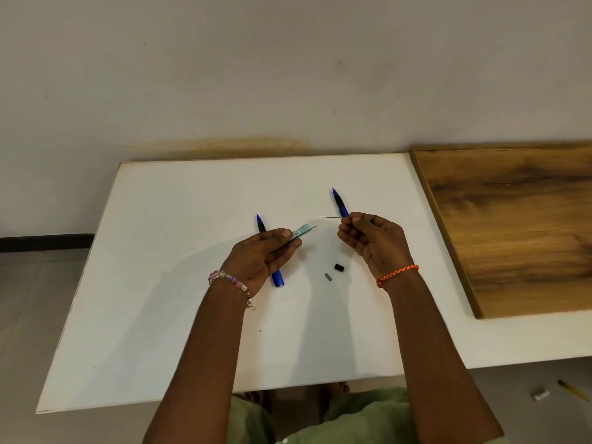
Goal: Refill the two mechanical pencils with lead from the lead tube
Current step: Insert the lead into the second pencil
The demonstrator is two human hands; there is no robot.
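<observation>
Cap [339, 267] and eraser [328, 276] between hands, wooden board [512, 225] right

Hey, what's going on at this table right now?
A person is refilling mechanical pencils. The left hand holds the lead tube, open end toward the right hand, which pinches a single lead. Two blue pencils lie on the white table: the left pencil partly under the left hand, the right pencil beyond the right hand. A black cap and small grey piece lie between the hands.
</observation>
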